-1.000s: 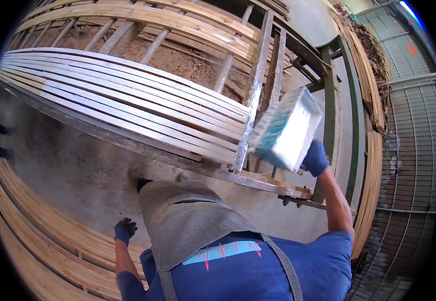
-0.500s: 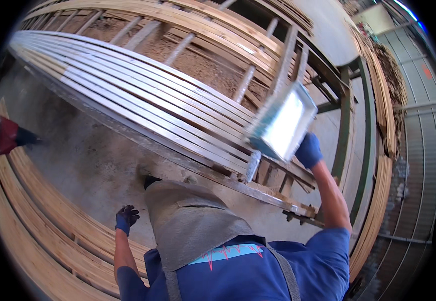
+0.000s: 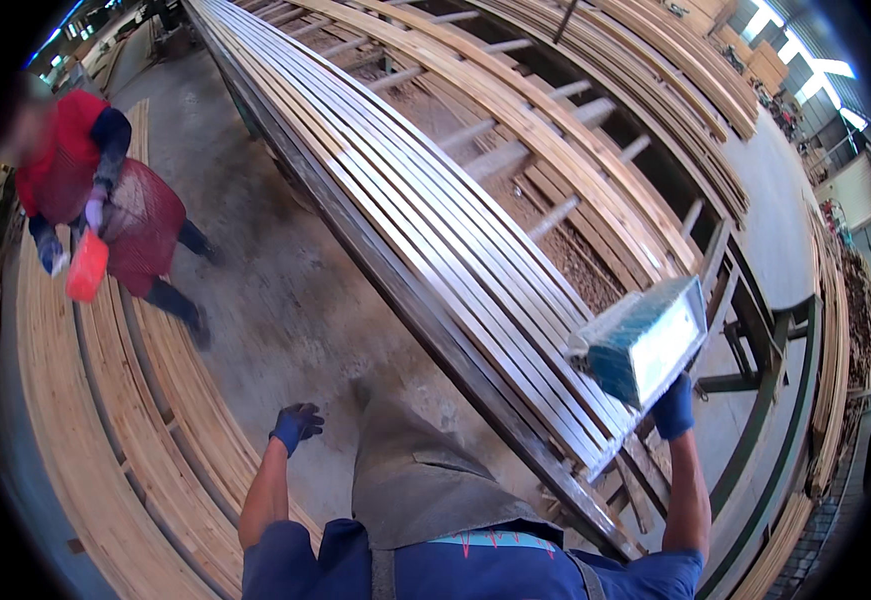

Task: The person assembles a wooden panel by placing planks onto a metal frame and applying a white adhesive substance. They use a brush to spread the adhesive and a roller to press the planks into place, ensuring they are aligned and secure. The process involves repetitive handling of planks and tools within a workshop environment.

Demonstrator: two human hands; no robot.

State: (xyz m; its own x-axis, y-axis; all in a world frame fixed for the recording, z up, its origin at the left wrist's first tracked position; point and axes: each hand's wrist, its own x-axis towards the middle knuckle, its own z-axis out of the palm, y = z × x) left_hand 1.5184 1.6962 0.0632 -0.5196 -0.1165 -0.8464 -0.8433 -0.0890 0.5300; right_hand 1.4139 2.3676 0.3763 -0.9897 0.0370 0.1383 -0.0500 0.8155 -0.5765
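My right hand, in a blue glove, grips a teal box-shaped glue spreader from its near right side. The spreader is tilted, its pale open face toward me, over the near end of a row of long narrow wooden strips. Whether it touches them I cannot tell. The strips' upper faces carry a wet white coat along much of their length, while bare wood shows on part of the left side. My left hand, also gloved in blue, hangs over the floor with fingers apart and holds nothing.
Rollers and bare planks lie beyond the strips. A dark metal rail edges the near side. At left, a co-worker in a red apron holds an orange-red box beside stacked boards. A green frame stands right.
The view has swung left, bringing the co-worker's upper body into sight. My right hand still grips the spreader, now turned more side-on near the strips' end. My left hand stays empty.
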